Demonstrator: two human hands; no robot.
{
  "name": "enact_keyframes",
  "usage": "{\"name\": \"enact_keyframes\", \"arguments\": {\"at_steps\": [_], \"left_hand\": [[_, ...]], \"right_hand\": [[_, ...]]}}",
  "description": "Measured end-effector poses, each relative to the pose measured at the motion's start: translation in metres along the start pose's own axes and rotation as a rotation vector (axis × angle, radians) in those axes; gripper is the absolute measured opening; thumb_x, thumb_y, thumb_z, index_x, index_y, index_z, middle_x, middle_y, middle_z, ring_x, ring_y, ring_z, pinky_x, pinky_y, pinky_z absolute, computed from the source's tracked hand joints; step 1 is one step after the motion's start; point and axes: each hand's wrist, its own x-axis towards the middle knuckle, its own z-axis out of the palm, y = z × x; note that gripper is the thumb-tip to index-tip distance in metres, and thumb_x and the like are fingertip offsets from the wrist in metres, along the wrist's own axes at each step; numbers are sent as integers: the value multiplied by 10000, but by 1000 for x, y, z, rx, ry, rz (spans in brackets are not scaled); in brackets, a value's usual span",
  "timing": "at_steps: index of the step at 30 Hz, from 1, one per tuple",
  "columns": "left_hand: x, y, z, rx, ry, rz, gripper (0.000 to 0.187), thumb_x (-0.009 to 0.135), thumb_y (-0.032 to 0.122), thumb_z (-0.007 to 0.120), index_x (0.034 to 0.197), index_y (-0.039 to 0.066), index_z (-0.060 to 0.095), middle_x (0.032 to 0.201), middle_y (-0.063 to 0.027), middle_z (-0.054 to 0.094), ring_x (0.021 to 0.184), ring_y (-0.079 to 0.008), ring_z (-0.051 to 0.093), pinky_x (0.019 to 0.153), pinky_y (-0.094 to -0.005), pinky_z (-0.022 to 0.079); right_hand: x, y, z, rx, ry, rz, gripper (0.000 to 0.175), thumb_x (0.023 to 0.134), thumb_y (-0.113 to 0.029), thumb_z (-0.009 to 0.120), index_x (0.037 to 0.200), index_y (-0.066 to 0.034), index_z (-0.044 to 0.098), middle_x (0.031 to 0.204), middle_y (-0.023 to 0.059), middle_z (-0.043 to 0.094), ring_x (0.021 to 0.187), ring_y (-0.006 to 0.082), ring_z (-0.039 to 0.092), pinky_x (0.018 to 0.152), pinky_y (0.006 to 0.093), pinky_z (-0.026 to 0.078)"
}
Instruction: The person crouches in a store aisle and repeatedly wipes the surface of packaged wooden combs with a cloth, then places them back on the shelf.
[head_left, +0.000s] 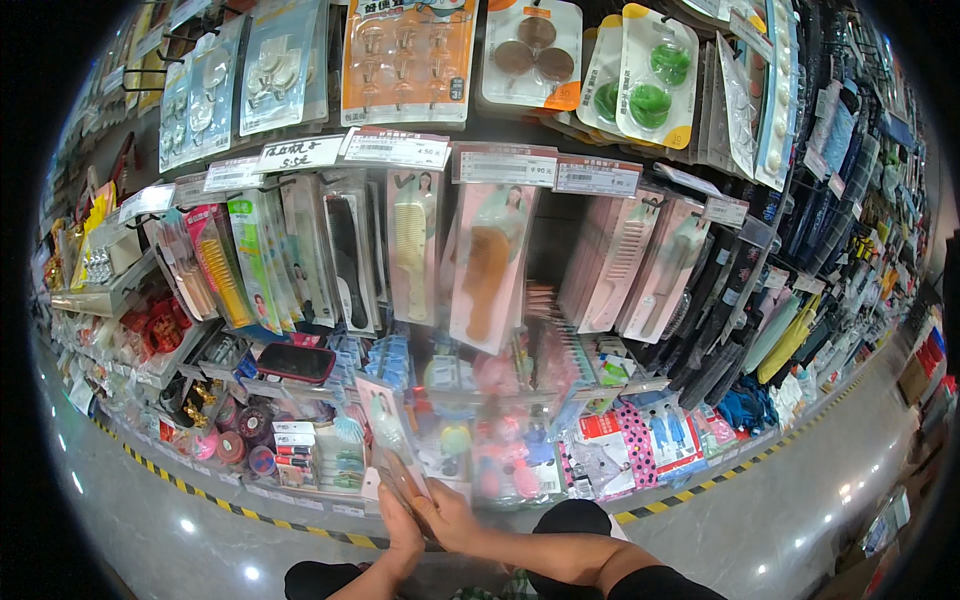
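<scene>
Low in front of me, my left hand and my right hand press from both sides on a packaged comb. Its pinkish card with a clear cover tilts up and to the left, its lower part between my palms. Whether it is one pack or several together I cannot tell. Above it, a brown comb in a pink pack hangs on the rack. Beside that hang a cream comb in a pack and a black comb in a pack. More pink comb packs hang to the right.
Price tags line the hook ends. Hook packs hang above. A phone with a reddish case lies on the lower shelf. Bagged bath sponges and patterned packs sit lower. Yellow-black tape edges the floor. Folded umbrellas hang right.
</scene>
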Motion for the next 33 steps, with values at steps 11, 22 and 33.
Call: {"name": "enact_keyframes", "arguments": {"at_steps": [11,22,33], "left_hand": [[-13,4,10,-418,-63,-397,496,1027,493,342,1275,95,504,1207,-78,568,1087,-233,567,921,-350,482],[4,28,-42,-717,-205,-603,476,1021,481,358,1284,118,519,1192,-65,590,1063,-234,588,883,-374,511],[17,32,-74,-708,-334,-510,516,993,520,387,1242,101,556,1174,-85,599,1015,-233,611,829,-347,536]], "right_hand": [[1,9,-4,-179,44,-445,237,898,-168,599,1072,-9,573,1208,216,578,1025,388,620,827,414,517],[17,34,15,-258,-87,-709,257,844,-76,644,1077,-29,548,1301,229,536,1182,423,545,949,477,487],[9,40,20,-185,-127,-653,247,864,-46,630,1105,-28,581,1337,223,514,1252,407,509,1015,450,453]]}}
